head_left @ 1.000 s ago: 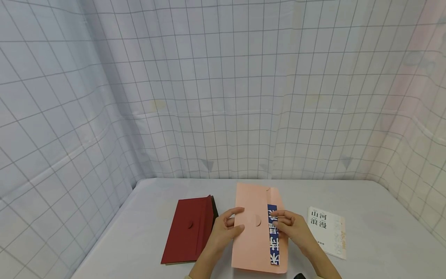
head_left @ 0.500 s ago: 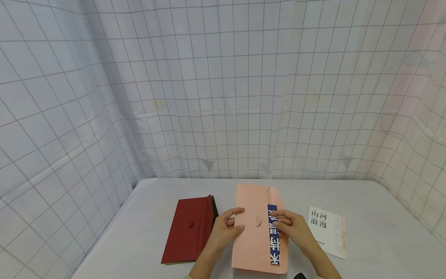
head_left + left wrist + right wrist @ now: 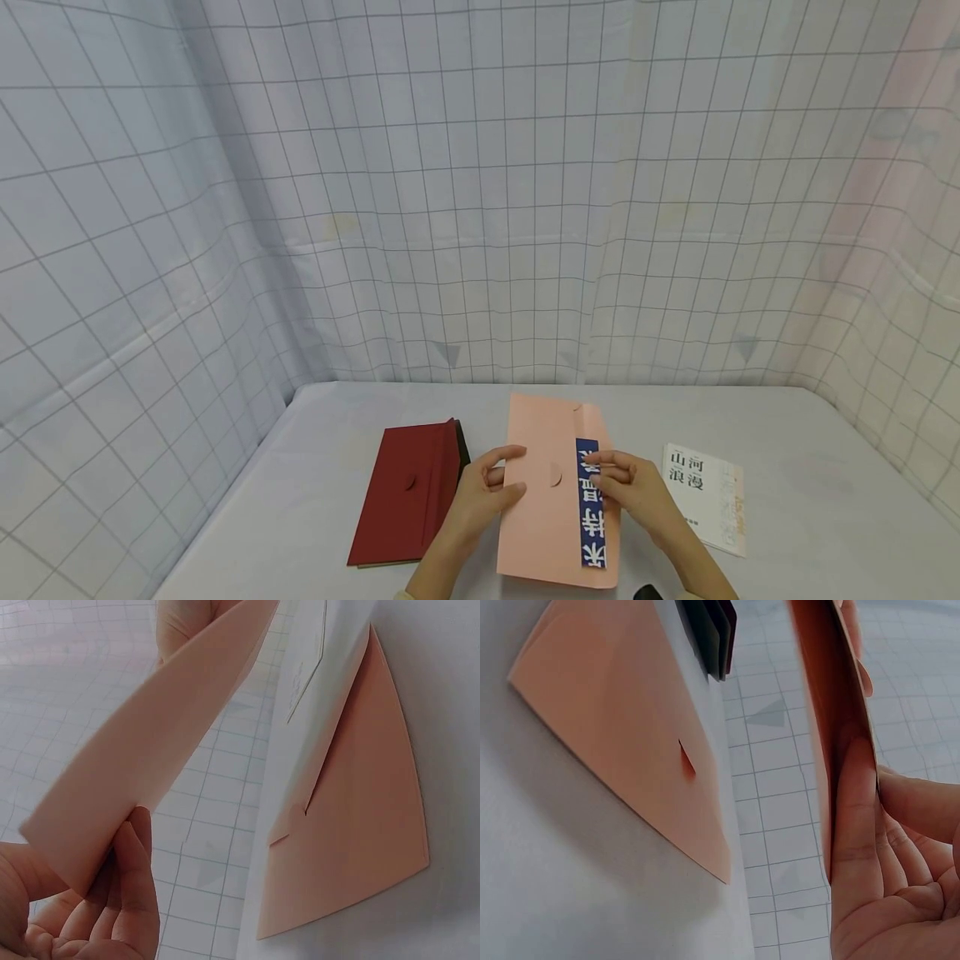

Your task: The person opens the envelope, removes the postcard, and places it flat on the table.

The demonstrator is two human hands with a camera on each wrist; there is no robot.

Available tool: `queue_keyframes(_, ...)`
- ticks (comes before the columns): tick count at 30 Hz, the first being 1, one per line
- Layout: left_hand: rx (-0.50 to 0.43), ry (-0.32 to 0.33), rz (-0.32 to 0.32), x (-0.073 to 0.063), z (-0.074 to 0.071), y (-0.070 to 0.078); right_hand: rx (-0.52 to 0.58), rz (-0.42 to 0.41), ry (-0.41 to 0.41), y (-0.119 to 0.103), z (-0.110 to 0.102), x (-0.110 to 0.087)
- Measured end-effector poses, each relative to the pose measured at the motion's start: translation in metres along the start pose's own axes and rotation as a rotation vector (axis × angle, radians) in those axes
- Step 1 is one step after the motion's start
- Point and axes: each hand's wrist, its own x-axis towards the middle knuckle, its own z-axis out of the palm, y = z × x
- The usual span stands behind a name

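A pink paper envelope (image 3: 536, 533) with a half-round tab slit is held upright-long at the middle front of the table. My left hand (image 3: 480, 500) pinches its left edge between thumb and fingers; the left wrist view shows this hand (image 3: 112, 915) gripping the pink paper from below. Out of the envelope's right-hand opening shows a strip of a blue card (image 3: 593, 533) with white characters, the rest hidden inside. My right hand (image 3: 637, 496) pinches that card at its exposed edge. In the right wrist view, one finger (image 3: 855, 817) reaches into the opening, with the thumb opposite.
To the left lies a red envelope (image 3: 393, 500) with a similar tab, something dark (image 3: 463, 450) along its right side. White cards with black characters (image 3: 701, 500) lie to the right. A white grid-patterned curtain (image 3: 525, 208) surrounds the table.
The blue card has slid slightly to the right, so a wider strip of it and more of its characters show. My right hand has shifted very slightly right with it; the left hand stays put.
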Motion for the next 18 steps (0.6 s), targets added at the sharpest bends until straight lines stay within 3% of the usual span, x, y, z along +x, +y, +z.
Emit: queue_keyframes(18,0.016,0.012,-0.01,-0.0004,-0.0017,0.0013,-0.006,0.013,-0.01,-0.0018,-0.0028,-0.0005)
